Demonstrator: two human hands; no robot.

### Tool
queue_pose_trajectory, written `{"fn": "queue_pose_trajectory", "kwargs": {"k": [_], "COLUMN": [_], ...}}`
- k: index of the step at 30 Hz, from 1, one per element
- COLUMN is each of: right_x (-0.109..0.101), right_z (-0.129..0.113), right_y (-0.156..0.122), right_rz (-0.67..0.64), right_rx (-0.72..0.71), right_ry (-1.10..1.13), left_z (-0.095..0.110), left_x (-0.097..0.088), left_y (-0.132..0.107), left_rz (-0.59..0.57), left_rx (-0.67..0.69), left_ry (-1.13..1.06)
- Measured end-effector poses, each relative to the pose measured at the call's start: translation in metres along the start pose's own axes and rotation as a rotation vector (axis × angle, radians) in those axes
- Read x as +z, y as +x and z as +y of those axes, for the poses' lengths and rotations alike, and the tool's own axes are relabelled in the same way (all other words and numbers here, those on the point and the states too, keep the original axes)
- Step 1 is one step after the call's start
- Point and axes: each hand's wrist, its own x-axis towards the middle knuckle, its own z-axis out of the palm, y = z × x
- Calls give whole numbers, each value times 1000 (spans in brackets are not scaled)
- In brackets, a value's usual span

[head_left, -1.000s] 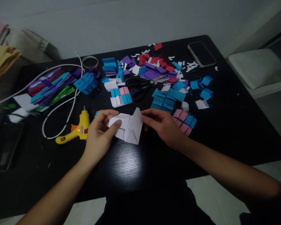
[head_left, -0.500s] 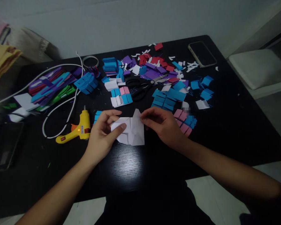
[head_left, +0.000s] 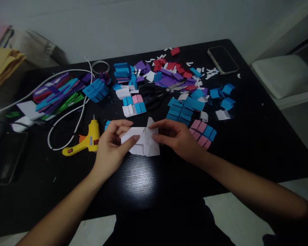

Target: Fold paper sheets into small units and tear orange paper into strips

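Note:
Between my two hands is a folded white paper piece [head_left: 141, 145], held just above the black table. My left hand [head_left: 114, 141] grips its left part, thumb on top and fingers behind. On its right side, my right hand [head_left: 173, 136] pinches a raised flap with thumb and fingertips. Left of my left hand lies a yellow glue gun [head_left: 88, 140] with a small orange light on. Close to my right hand are a pink and blue folded paper block [head_left: 203, 132] and a blue folded paper block [head_left: 179, 112].
Black-handled scissors [head_left: 166, 90] lie among purple, red and white paper scraps [head_left: 169, 71]. A phone [head_left: 223, 59] rests at the back right. A white cable [head_left: 49, 136] loops around coloured paper strips [head_left: 59, 92] on the left. A multicoloured paper block [head_left: 133, 105] sits beyond my hands.
My right hand has shifted slightly left, its thumb and fingers now further onto the white paper's flap. My left hand keeps its hold.

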Motion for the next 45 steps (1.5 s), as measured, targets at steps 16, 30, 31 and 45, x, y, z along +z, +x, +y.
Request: {"fn": "queue_pose_trajectory", "kwargs": {"k": [16, 30, 31, 45], "right_x": [2, 8, 8, 9], "right_z": [1, 6, 7, 5], "right_y": [-3, -13, -13, -9], "right_rz": [-32, -3, 7, 149], "right_rx": [-10, -444, -450, -302], "right_ry": [53, -566, -590, -503], "left_z": [4, -7, -8, 4], "left_x": [0, 4, 5, 1], "left_y": [-1, -15, -17, -14], "left_rz": [17, -210, -223, -170], "left_rx": [-70, -36, -21, -10], "left_ry": [8, 103, 124, 288]}}
